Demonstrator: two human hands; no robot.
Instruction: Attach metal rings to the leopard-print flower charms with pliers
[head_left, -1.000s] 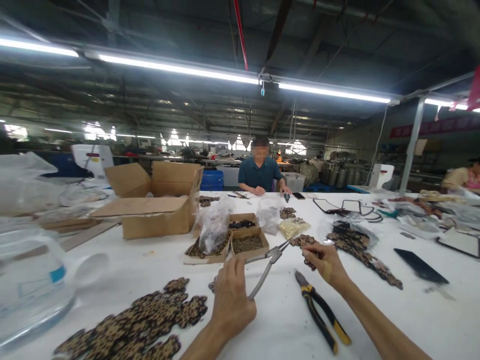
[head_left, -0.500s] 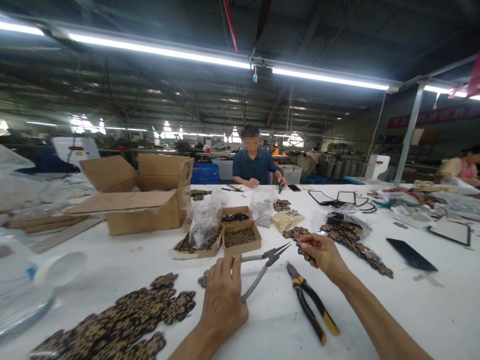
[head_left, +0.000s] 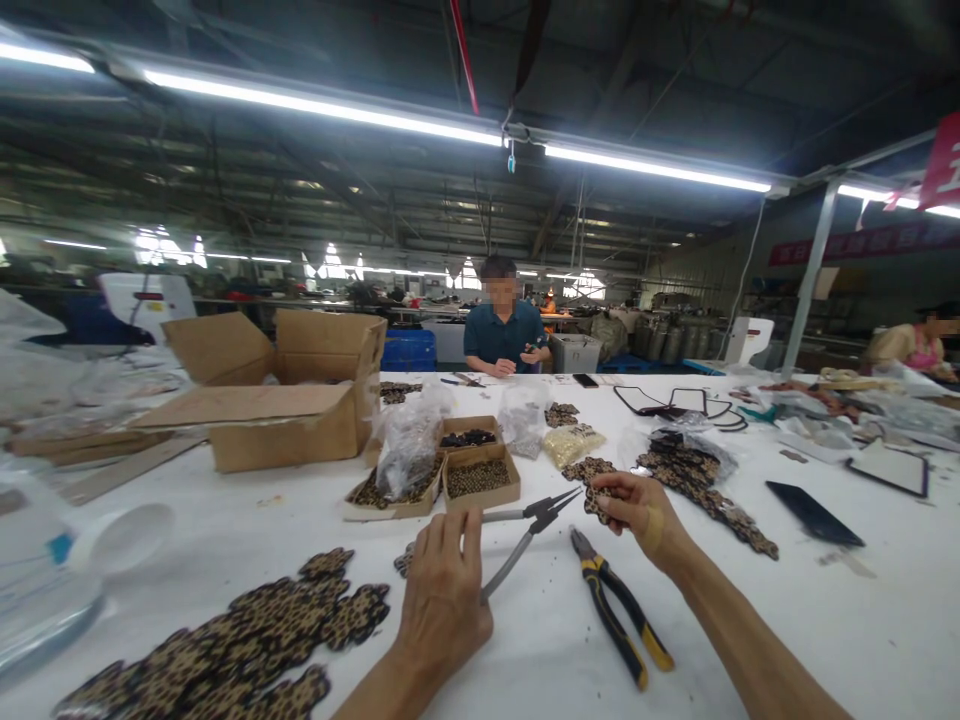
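Note:
My left hand (head_left: 444,585) is wrapped round the grey handles of a pair of long-nosed pliers (head_left: 541,512), whose thin tips point to the right. Between the fingertips of my right hand (head_left: 637,508) is a leopard-print fabric patch (head_left: 598,502), close to the plier tips. Below that hand lies a second pair of pliers (head_left: 616,615) with black and yellow grips. A large heap of leopard-print patches (head_left: 247,635) spreads to the left of my left hand, and a smaller pile of patches (head_left: 587,469) sits just beyond my right hand.
Small cardboard trays of metal studs (head_left: 481,474) stand ahead, with a plastic bag (head_left: 409,445) over one. An open carton (head_left: 281,430) is at the left. More patches (head_left: 697,480) and a dark flat panel (head_left: 815,513) lie right. A co-worker (head_left: 504,335) sits across the table.
My right hand has turned slightly and brought the patch nearer the plier tips. The co-worker's hands have drawn together. The view has shifted a little.

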